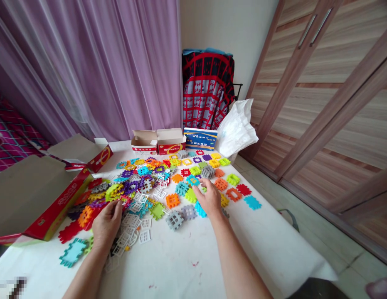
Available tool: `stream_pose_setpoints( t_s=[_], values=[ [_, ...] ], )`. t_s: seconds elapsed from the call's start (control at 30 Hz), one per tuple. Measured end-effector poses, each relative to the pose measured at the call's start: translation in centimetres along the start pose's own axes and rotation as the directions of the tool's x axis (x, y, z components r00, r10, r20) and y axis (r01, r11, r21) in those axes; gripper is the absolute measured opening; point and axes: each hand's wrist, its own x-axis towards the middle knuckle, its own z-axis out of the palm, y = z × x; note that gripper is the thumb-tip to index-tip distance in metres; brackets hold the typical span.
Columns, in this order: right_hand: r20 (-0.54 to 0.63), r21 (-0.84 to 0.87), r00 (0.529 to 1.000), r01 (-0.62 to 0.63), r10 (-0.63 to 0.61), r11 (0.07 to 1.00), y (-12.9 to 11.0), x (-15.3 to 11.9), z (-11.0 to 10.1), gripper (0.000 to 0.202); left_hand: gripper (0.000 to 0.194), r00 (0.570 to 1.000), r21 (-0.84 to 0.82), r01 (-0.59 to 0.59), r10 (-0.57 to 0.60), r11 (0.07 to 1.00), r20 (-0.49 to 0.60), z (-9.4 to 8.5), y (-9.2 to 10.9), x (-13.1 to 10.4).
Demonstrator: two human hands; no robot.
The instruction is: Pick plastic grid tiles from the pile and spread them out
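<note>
Many colourful interlocking plastic pieces lie spread over the white-covered table. My left hand (106,224) is over the left side of the pile, its fingers closed by a red piece; what they hold, if anything, is hidden. Toward the right of the pile, my right hand (208,197) has its thumb and fingers apart beside a teal piece (192,180). White window-shaped frames (127,230) lie between my hands. A grey cube (174,220) sits near the front, and an orange piece (172,201) lies behind it.
A large open red box (62,207) stands at the left, with another open box (101,160) behind it. Small boxes (171,142), a blue box (200,139) and a white bag (237,131) line the back. Wooden wardrobe doors (324,91) are at the right.
</note>
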Motion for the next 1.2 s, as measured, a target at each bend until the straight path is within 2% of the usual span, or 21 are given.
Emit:
stream_pose_setpoints(
  t_s=[0.13, 0.23, 0.43, 0.57, 0.67, 0.77, 0.87, 0.97, 1.07, 1.2],
  values=[
    [0.01, 0.017, 1.0, 0.003, -0.003, 1.0, 0.2, 0.0, -0.1, 0.032, 0.039, 0.994, -0.011, -0.063, 0.063, 0.998, 0.085, -0.3, 0.1, 1.1],
    [-0.008, 0.023, 1.0, 0.018, -0.018, 1.0, 0.3, -0.1, 0.0, 0.035, 0.038, 0.989, -0.024, -0.112, 0.114, 0.993, 0.099, -0.9, 0.2, 1.1],
    [0.025, 0.017, 0.996, 0.083, -0.083, 0.996, 0.3, -0.3, 0.8, 0.038, 0.043, 0.981, -0.008, -0.191, 0.191, 0.982, 0.026, -1.8, 0.1, -1.4],
    [0.121, -0.048, 0.979, 0.173, -0.167, 0.984, -1.4, 0.3, 1.3, 0.033, 0.042, 0.972, 0.0, -0.232, 0.232, 0.973, -0.027, -1.4, -0.3, -2.7],
    [0.271, -0.165, 0.944, 0.237, -0.187, 0.958, -3.8, 1.3, 1.5, 0.026, 0.042, 0.967, -0.002, -0.25, 0.25, 0.968, -0.041, -0.9, -0.7, -3.0],
    [0.45, -0.268, 0.876, 0.32, -0.176, 0.909, -6.2, 2.5, 2.1, 0.022, 0.042, 0.96, -0.014, -0.274, 0.273, 0.962, -0.061, -0.7, -1.0, -3.0],
    [0.589, -0.36, 0.8, 0.383, -0.111, 0.85, -8.1, 3.7, 3.4, 0.022, 0.04, 0.949, -0.056, -0.306, 0.3, 0.95, -0.093, -0.8, -1.4, -3.0],
    [0.67, -0.43, 0.741, 0.428, -0.037, 0.795, -9.0, 4.5, 5.0, 0.022, 0.038, 0.946, -0.104, -0.313, 0.3, 0.944, -0.122, -0.9, -1.6, -3.1],
    [0.693, -0.431, 0.721, 0.441, -0.025, 0.787, -9.0, 4.9, 6.2, 0.023, 0.038, 0.946, -0.129, -0.308, 0.29, 0.942, -0.146, -0.9, -1.8, -3.2],
    [0.674, -0.421, 0.738, 0.424, -0.036, 0.802, -8.1, 5.3, 7.6, 0.025, 0.038, 0.944, -0.145, -0.317, 0.297, 0.937, -0.14, -0.5, -1.6, -3.1]
  ],
)
